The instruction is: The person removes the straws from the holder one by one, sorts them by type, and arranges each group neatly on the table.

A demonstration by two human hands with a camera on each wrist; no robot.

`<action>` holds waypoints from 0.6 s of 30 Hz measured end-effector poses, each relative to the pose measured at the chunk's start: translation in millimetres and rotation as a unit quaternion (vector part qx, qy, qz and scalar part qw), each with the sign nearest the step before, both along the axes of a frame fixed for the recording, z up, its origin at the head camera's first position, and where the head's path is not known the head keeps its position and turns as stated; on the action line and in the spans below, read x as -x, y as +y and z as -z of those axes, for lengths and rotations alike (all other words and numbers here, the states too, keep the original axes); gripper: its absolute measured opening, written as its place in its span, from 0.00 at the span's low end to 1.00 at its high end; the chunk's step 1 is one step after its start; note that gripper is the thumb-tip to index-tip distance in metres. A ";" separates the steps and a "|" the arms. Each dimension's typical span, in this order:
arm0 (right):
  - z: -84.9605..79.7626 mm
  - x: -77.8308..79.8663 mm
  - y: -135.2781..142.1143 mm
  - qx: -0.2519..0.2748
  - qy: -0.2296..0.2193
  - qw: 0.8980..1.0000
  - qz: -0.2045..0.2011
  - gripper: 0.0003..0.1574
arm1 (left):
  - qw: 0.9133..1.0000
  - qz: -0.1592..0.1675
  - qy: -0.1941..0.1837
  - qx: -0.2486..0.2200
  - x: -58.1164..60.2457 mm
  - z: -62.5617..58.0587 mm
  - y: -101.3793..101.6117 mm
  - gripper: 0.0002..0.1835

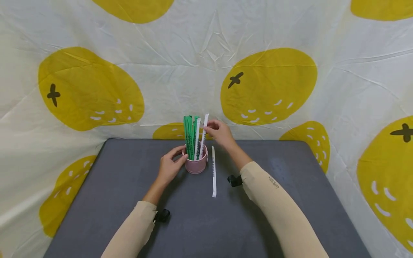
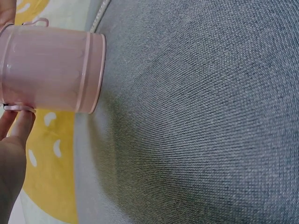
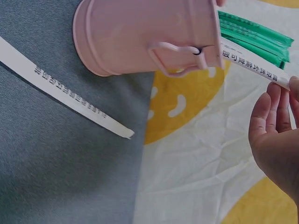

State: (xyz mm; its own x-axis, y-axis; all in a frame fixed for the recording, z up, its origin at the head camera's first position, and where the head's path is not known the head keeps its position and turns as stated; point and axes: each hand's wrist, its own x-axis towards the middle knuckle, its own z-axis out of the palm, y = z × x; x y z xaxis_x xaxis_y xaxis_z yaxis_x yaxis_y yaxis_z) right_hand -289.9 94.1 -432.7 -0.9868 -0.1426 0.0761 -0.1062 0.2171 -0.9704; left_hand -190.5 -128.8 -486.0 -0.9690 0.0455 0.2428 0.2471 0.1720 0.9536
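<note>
A small pink bucket [image 1: 195,166] stands on the grey table, holding several green paper-wrapped straws [image 1: 189,138] and white-wrapped ones [image 1: 197,138]. At its left side my left hand [image 1: 170,164] grips the bucket near the rim; in the left wrist view its fingers lie on both sides of the bucket [image 2: 51,67]. My right hand [image 1: 220,133] pinches the upper part of a white-wrapped straw [image 3: 254,65], whose lower end is inside the bucket. Another white-wrapped straw [image 1: 214,172] lies flat on the table just right of the bucket.
The grey table [image 1: 129,193] ends at a far edge close behind the bucket. A white cloth with yellow fruit prints [image 1: 180,82] hangs behind and beside it. A black wrist camera [image 1: 234,180] sits on the right sleeve, another [image 1: 162,215] on the left.
</note>
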 end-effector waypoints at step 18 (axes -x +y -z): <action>-41.4 -0.4 26.7 0.092 0.055 0.994 0.026 0.19 | 1.000 -0.013 0.002 -0.016 -0.3 1.5 2.4 0.23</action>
